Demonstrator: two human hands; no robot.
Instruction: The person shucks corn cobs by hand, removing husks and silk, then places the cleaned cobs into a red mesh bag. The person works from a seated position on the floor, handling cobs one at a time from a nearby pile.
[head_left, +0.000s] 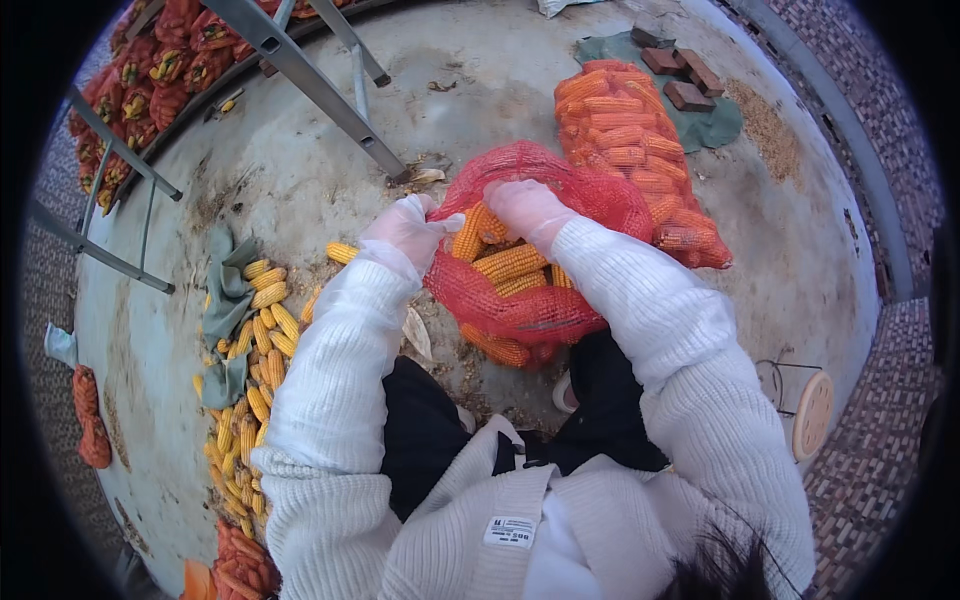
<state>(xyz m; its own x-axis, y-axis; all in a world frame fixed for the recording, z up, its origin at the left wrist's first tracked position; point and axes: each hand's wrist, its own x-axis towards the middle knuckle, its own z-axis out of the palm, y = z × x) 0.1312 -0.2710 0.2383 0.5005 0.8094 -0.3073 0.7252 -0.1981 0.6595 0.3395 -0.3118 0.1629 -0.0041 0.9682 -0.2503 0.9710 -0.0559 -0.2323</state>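
A red mesh sack (517, 319) stands between my feet, its mouth spread wide and its rim rolled outward. Inside it lie several yellow corn cobs (511, 262). My left hand (409, 234), in a thin clear plastic glove, pinches the left side of the sack's rim. Gloved the same way, my right hand (525, 210) is over the far part of the opening, next to the upper cobs. Its fingertips are hidden, so I cannot tell whether they grip the mesh or a cob.
A loose pile of corn cobs (251, 420) lies on the left, partly under green cloth (225, 274). Beyond the open sack lies a filled mesh sack (619, 127) near bricks (686, 75). Metal ladder legs (322, 90) stand at upper left. A round stool (812, 416) is at right.
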